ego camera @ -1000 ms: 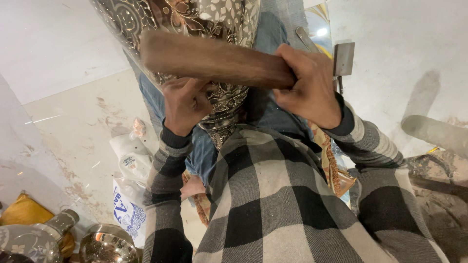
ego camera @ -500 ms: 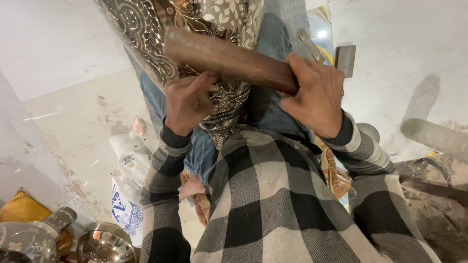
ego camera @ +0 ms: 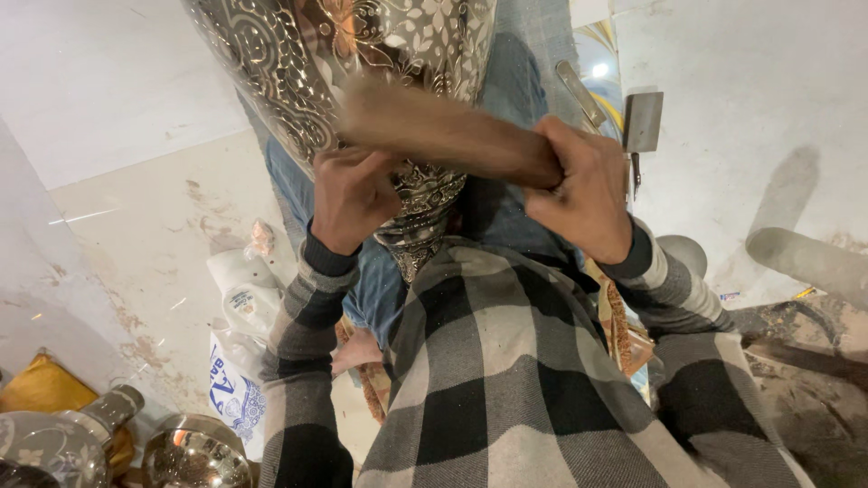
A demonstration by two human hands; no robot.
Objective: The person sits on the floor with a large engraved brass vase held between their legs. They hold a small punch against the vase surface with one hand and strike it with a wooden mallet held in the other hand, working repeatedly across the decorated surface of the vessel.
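Two hands on one job: engraved metal vessel (ego camera: 362, 81) fills the top of the view, silver-toned with floral chasing, narrow end pointing down toward the person's lap over the blue jeans (ego camera: 380, 280). Its inside isn't visible, so contents unknown.

Left hand (ego camera: 348, 199) is closed around the vessel's lower neck, steadying it. Right hand (ego camera: 583, 194) is wrapped tight round one end of a wooden mallet (ego camera: 443, 131); the far end is motion-blurred and lies across the vessel's patterned wall. Looks like the striking/shaping step, mid-blow. My read: the next blow needs the left grip firm so the vessel doesn't roll, and the mallet face landing flat.

White plastic bags (ego camera: 240, 352) lie on the floor left of the knee, contents not readable.

Bottom left: a round shiny metal bowl (ego camera: 194, 456) beside a decorated metal flask (ego camera: 63, 443) sitting on yellow cloth (ego camera: 41, 389). Can't tell if either holds anything.

Small flat-bladed tool (ego camera: 640, 126) lies on the floor beyond the right hand.
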